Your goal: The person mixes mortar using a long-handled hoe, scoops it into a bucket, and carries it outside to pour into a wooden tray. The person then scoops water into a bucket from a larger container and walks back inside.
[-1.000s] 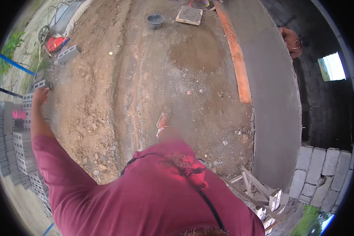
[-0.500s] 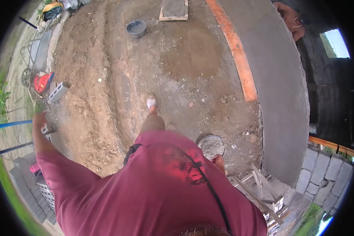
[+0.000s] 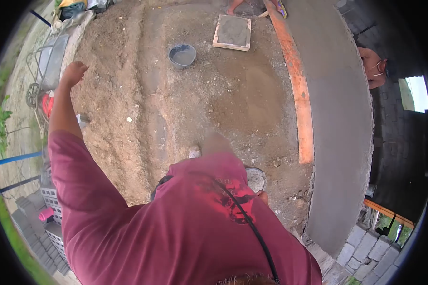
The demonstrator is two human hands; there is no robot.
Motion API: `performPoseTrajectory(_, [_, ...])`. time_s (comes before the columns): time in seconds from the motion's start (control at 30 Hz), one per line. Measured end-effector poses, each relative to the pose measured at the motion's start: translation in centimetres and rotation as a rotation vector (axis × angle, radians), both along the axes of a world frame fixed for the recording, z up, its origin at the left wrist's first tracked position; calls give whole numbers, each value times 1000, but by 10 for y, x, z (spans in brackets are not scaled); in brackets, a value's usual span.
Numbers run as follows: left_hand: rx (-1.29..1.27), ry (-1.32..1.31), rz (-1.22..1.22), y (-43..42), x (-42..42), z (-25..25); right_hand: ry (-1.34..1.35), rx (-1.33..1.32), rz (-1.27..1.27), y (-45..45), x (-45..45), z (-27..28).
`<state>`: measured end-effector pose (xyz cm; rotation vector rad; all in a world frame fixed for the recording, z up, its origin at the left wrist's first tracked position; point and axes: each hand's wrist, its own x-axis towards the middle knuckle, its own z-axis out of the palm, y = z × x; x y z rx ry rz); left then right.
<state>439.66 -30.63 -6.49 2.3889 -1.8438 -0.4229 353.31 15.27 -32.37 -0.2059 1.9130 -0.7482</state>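
Note:
My right hand (image 3: 263, 196) is low at my right side, mostly hidden by my maroon shirt. It grips the rim or handle of a bucket (image 3: 257, 180) filled with pale grey cement mix; my shirt covers part of the bucket. My left hand (image 3: 74, 73) is swung out forward on the left, raised over the dirt, with its fingers curled in and nothing seen in them. Behind it, farther off, stands a wheelbarrow (image 3: 57, 54).
Ahead on the dirt stand a dark basin (image 3: 182, 56) and a wooden-framed board with mortar (image 3: 232, 31). An orange-brown plank (image 3: 297, 90) edges the smooth grey concrete strip (image 3: 333, 109). One co-worker (image 3: 373, 69) is at the right; another person's hand (image 3: 234, 6) shows at the top. Concrete blocks (image 3: 28, 223) are stacked left.
I have stepped forward, so the basin and mortar board look nearer. My left arm has swung forward and up. The bucket has stayed with my right hand. Another person has come into view at the top.

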Motion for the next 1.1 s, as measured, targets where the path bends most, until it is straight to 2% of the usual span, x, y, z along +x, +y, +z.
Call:
performPoseTrajectory(0.1, [-24, -13, 69, -72, 1, 22, 41, 65, 236, -59, 2, -19])
performPoseTrajectory(0.2, [-52, -24, 135, -139, 61, 18, 92, 120, 279, -107, 13, -47])
performPoseTrajectory(0.27, [-39, 37, 282, -164, 78, 18, 99, 153, 256, -140, 23, -59])
performPoseTrajectory(0.33, [125, 39, 405, -185, 85, 11, 97, 166, 207, -175, 33, -65])
performPoseTrajectory(0.4, [271, -98, 409, -210, 115, -11, 86, 173, 161, -204, 41, -66])
performPoseTrajectory(0.5, [310, -24, 444, -255, 99, -9, 73, 161, 81, -257, 50, -66])
performPoseTrajectory(0.63, [325, 55, 455, -347, 121, -25, -25, 137, -43, -367, 72, -40])
performPoseTrajectory(0.73, [332, 75, 388, -437, 142, -50, 19, 80, -281, -423, 110, -3])
performPoseTrajectory(0.77, [328, 119, 364, -471, 140, -57, 22, 46, -325, -441, 116, -9])
performPoseTrajectory(0.87, [153, 122, 64, -564, 136, -78, -83, 189, -377, -515, 123, -11])
performPoseTrajectory(0.93, [146, 106, -1, -621, 108, -73, -2, 296, -642, -550, 146, 2])
performPoseTrajectory(0.97, [137, 71, -52, -656, 103, -78, -106, 205, -674, -549, 144, -15])
performPoseTrajectory(1.07, [92, -27, -244, -732, 71, -91, -183, 186, -783, -570, 166, -39])
performPoseTrajectory(1.1, [46, -50, -320, -751, 52, -91, -201, 185, -751, -578, 172, -48])
